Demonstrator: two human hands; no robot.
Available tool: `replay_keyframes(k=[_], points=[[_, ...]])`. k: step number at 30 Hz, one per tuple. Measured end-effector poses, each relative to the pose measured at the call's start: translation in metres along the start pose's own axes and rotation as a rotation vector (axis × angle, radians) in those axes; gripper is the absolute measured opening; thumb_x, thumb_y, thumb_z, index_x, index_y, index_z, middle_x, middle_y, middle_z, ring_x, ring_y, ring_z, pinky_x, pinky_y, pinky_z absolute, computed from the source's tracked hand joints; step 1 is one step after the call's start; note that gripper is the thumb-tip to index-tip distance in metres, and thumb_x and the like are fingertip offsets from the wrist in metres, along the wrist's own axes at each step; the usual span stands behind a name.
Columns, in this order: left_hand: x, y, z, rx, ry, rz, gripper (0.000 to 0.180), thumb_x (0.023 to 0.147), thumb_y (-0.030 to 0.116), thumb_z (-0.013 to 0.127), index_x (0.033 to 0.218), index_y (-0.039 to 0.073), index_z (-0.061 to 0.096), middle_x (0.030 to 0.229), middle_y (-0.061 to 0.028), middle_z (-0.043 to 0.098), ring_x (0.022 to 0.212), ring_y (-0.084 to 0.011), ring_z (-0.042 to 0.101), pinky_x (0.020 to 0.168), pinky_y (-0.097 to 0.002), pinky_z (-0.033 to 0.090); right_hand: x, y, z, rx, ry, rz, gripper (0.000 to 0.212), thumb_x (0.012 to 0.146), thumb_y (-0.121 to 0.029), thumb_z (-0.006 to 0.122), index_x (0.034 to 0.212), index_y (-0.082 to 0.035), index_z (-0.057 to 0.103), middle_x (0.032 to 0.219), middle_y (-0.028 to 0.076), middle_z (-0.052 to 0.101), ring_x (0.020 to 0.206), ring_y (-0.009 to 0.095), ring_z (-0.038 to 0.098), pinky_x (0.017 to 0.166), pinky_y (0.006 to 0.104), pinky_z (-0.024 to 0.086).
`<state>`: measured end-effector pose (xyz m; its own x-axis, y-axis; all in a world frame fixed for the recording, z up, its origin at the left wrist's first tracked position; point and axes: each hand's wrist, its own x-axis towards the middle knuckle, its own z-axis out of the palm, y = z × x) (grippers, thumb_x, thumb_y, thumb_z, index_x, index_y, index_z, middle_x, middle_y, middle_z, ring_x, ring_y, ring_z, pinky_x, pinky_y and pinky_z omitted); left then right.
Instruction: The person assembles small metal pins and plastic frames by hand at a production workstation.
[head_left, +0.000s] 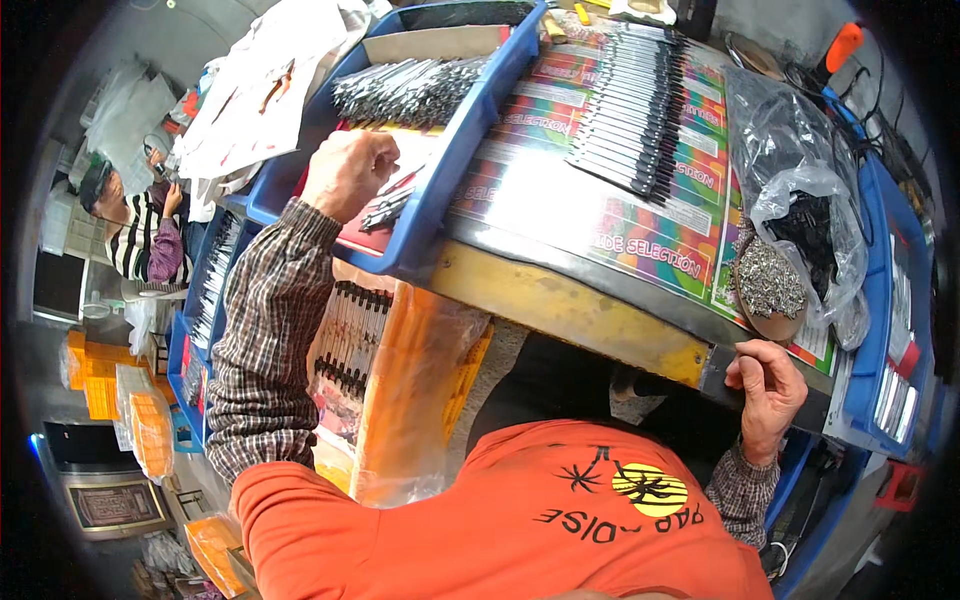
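Observation:
My left hand [347,172] is closed over the near part of a blue plastic tray [461,145], its curled fingers hiding what they hold, if anything. Just beyond it, a thick pile of silver-and-black pens [410,92] fills the tray's middle. A few more pens [392,208] lie beside my fingers on a red and white surface. My right hand [768,395] is at the table's front right corner, thumb and fingers drawn together; what they pinch is too small to tell. Close by stands a dish of small metal parts [768,280]. Pens [632,110] lie side by side in a row on a colourful printed sheet [645,235].
A clear plastic bag [800,150] with dark contents and another blue tray [885,310] stand at the right. An orange-handled tool [843,46] sticks up behind. Red-handled pliers [276,88] rest on white cloth. Orange packages [405,380] stand below. Another person [145,235] is at far left.

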<state>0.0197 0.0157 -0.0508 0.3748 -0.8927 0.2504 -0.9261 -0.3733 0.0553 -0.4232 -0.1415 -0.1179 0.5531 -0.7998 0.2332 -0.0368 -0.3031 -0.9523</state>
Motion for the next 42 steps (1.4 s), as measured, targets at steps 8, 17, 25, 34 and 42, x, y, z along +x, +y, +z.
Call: replay_keyframes(k=[8, 17, 25, 34, 42], points=[[0.009, -0.017, 0.031, 0.050, -0.113, 0.094, 0.011, 0.072, 0.011, 0.065, 0.081, 0.005, 0.062, 0.073, -0.0128, 0.063, 0.070, -0.0290, 0.063, 0.063, -0.0367, 0.050, -0.002, 0.005, 0.001, -0.053, 0.017, -0.004, 0.011, 0.088, -0.005, 0.057, 0.093, 0.004, 0.062, 0.075, 0.005, 0.059, 0.061, 0.008, 0.054, 0.053, 0.0199, 0.044], [0.013, -0.014, 0.036, 0.024, -0.081, -0.006, 0.012, 0.065, 0.011, 0.066, 0.074, 0.006, 0.060, 0.070, -0.0157, 0.061, 0.069, -0.0327, 0.061, 0.059, -0.0395, 0.048, -0.003, 0.007, 0.001, -0.088, 0.049, -0.028, 0.011, 0.089, -0.005, 0.057, 0.094, 0.003, 0.062, 0.075, 0.004, 0.059, 0.062, 0.007, 0.054, 0.054, 0.0197, 0.044], [0.009, -0.002, 0.017, 0.040, -0.029, -0.129, 0.017, 0.065, 0.011, 0.065, 0.080, 0.003, 0.064, 0.075, -0.0163, 0.064, 0.074, -0.0312, 0.064, 0.069, -0.0377, 0.050, -0.003, 0.005, 0.003, -0.095, 0.062, -0.022, 0.010, 0.088, -0.005, 0.057, 0.094, 0.002, 0.063, 0.074, 0.004, 0.060, 0.061, 0.007, 0.055, 0.055, 0.0194, 0.045], [0.017, -0.005, 0.022, 0.002, -0.012, -0.109, 0.017, 0.068, 0.008, 0.060, 0.084, 0.001, 0.063, 0.080, -0.0195, 0.063, 0.077, -0.0333, 0.063, 0.071, -0.0401, 0.050, -0.002, 0.006, 0.005, -0.113, 0.071, -0.041, 0.011, 0.088, -0.004, 0.057, 0.095, 0.002, 0.062, 0.071, 0.003, 0.058, 0.060, 0.007, 0.054, 0.054, 0.0191, 0.043], [0.060, 0.001, 0.038, -0.026, -0.154, -0.105, 0.014, 0.067, 0.018, 0.070, 0.075, 0.008, 0.064, 0.074, -0.0110, 0.065, 0.072, -0.0270, 0.064, 0.066, -0.0354, 0.051, -0.001, 0.010, 0.004, -0.178, 0.091, -0.022, 0.010, 0.089, -0.003, 0.055, 0.095, 0.002, 0.062, 0.071, 0.003, 0.057, 0.059, 0.007, 0.052, 0.051, 0.0189, 0.041]])
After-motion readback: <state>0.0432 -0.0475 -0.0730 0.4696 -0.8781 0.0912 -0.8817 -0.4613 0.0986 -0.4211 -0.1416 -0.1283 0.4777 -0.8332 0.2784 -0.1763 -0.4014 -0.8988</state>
